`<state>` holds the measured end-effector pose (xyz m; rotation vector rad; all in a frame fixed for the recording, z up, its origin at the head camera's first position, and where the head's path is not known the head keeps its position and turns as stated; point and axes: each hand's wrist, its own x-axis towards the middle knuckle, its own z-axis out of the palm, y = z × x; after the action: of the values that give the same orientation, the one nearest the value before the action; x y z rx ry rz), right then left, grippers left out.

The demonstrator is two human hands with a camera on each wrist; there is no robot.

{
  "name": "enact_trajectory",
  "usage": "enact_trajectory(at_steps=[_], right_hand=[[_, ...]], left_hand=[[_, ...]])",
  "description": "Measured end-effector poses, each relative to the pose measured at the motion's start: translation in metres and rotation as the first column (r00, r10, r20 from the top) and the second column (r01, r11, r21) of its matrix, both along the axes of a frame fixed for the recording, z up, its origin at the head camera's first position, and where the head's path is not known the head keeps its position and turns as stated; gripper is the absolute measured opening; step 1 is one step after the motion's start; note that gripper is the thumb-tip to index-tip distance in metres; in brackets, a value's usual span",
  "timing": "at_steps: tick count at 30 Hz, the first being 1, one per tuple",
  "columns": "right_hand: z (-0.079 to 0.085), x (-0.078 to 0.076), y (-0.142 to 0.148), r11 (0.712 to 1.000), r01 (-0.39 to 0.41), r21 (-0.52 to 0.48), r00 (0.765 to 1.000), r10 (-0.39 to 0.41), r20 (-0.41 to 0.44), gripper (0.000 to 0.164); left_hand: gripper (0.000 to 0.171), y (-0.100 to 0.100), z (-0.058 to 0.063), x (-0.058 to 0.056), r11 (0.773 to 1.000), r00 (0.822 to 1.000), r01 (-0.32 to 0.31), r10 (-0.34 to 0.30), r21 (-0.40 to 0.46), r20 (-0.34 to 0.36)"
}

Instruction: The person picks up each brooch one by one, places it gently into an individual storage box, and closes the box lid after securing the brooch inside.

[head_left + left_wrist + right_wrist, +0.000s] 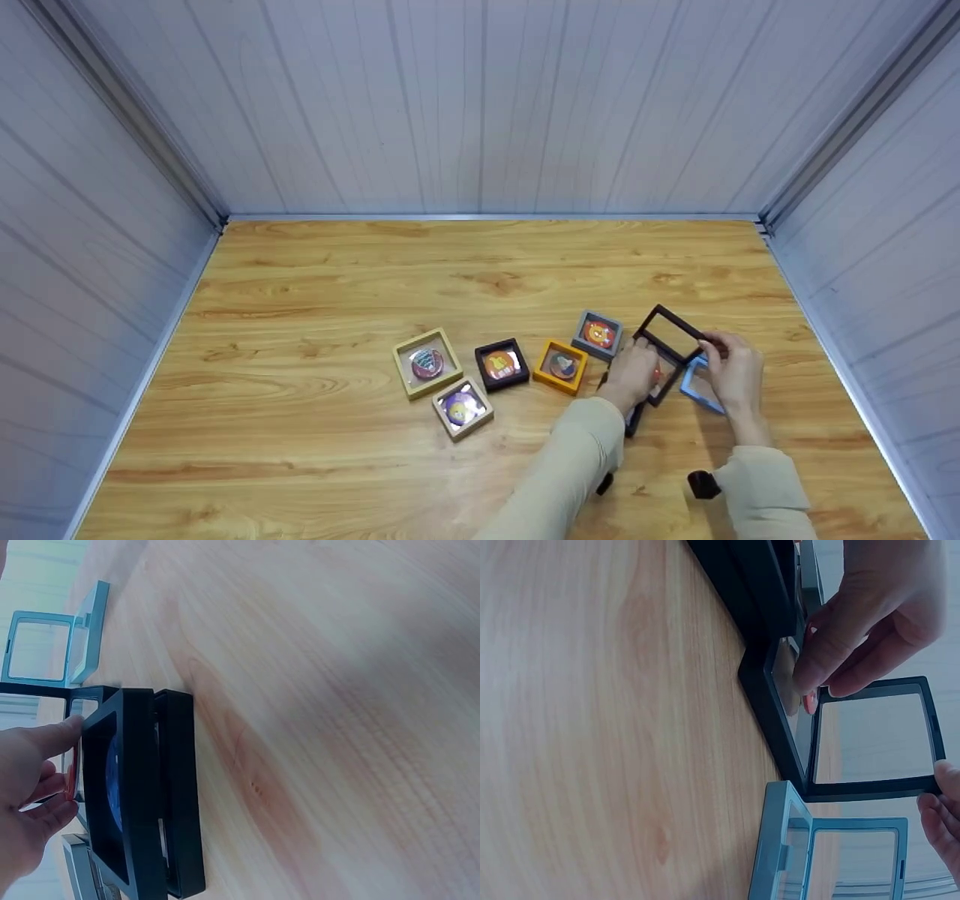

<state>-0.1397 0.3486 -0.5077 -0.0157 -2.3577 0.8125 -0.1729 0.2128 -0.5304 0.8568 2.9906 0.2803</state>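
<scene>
An unfolded black display frame lies at the right of the table, with its lid (701,346) raised and its base (769,709) on the wood. My left hand (632,373) pinches a red round badge (811,702) between thumb and fingers, right at the clear film of the base. My right hand (737,375) grips the lid's outer edge with thumb and fingertips (934,821). Close beside the right hand stands an unfolded light-blue frame (699,390). Near the left wrist, a closed black frame (139,787) holds a dark-blue disc, and my forearm partly covers it in the head view.
Further left are closed frames with round badges: grey (598,354), orange (559,384), black (491,382), pale wood-coloured (465,431) and yellowish (416,388). Panel walls (480,112) bound the table (337,277) at the back and both sides.
</scene>
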Motion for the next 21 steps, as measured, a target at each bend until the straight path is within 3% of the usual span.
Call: enact_trajectory(at_steps=[21], right_hand=[[-0.0020,0.0002,0.0002,1.000,0.025,-0.013,1.000,-0.024,0.018,0.010]], left_hand=[[0.004,0.0043,-0.0056,0.0000,0.999,0.999,-0.014,0.012,0.049,0.051]])
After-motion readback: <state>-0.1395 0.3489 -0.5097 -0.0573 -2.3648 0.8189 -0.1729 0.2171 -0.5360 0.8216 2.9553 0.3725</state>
